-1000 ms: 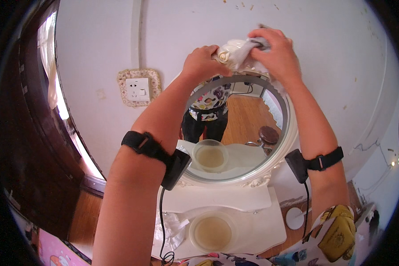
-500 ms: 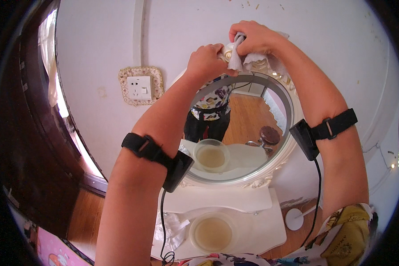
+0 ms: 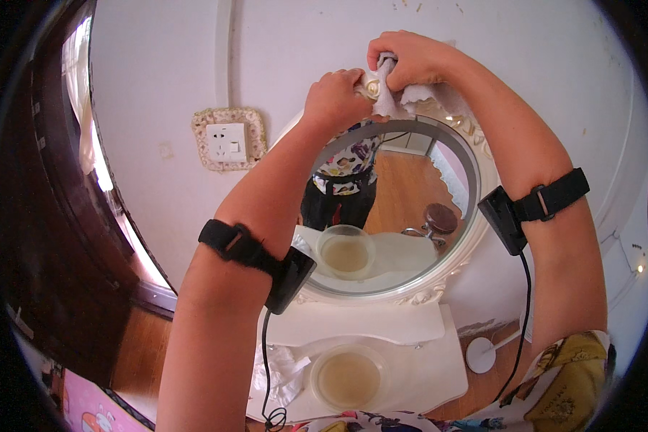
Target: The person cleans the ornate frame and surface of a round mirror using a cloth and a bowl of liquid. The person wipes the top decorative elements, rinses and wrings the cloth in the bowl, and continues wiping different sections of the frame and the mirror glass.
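Note:
An oval mirror (image 3: 403, 194) in a cream carved frame (image 3: 475, 241) stands against the wall. At the frame's top, my right hand (image 3: 417, 61) pinches a pale grey cloth (image 3: 387, 101), whose loose part hangs over the carving. Just left of a carved cream rose (image 3: 371, 88), my left hand (image 3: 337, 97) grips the top of the frame with bent fingers. The cloth hides part of the carved top. Both forearms reach up past the mirror, each with a black strap and a small black box.
Below the mirror is a white dressing table (image 3: 425, 367). A clear bowl of cloudy water (image 3: 349, 378) stands on it, beside crumpled white plastic (image 3: 281, 374). A wall socket (image 3: 227, 142) with a lace border is at left. A white round base (image 3: 480, 355) stands at right.
My right hand has shifted slightly up and left with the cloth, and the right forearm has swung a little right. My left hand has stayed almost in place.

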Demonstrator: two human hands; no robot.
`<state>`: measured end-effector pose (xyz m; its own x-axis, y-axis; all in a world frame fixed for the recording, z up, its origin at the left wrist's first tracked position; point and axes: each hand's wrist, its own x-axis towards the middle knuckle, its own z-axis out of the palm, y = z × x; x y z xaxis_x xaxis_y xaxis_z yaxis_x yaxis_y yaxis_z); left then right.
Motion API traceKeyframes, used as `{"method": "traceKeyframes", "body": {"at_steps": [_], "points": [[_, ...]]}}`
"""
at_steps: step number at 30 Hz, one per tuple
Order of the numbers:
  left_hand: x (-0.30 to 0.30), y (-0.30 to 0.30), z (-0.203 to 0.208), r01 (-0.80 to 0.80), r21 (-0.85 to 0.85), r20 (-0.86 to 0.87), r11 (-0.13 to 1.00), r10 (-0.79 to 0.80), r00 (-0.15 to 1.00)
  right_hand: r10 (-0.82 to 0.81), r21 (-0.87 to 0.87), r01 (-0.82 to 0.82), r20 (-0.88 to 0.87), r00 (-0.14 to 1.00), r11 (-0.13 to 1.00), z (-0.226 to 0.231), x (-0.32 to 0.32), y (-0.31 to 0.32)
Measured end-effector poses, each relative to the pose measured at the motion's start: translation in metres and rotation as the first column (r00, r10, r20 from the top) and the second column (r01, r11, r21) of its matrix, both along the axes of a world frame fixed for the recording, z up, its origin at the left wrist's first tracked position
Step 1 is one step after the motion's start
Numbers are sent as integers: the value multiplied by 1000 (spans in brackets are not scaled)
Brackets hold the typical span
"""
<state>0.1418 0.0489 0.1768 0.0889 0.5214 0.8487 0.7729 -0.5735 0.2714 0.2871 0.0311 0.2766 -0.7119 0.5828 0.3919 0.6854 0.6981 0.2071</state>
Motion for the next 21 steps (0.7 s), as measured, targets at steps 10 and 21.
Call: {"method": "traceKeyframes", "body": {"at_steps": [10, 21], "points": [[1, -3, -1, 12, -26, 22, 1000, -12, 1000, 19, -16, -19, 17, 1000, 1000, 5, 3, -1], [4, 1, -1, 40, -47, 35, 998, -38, 999, 114, -96, -118, -40, 993, 988, 5, 10, 15]]}}
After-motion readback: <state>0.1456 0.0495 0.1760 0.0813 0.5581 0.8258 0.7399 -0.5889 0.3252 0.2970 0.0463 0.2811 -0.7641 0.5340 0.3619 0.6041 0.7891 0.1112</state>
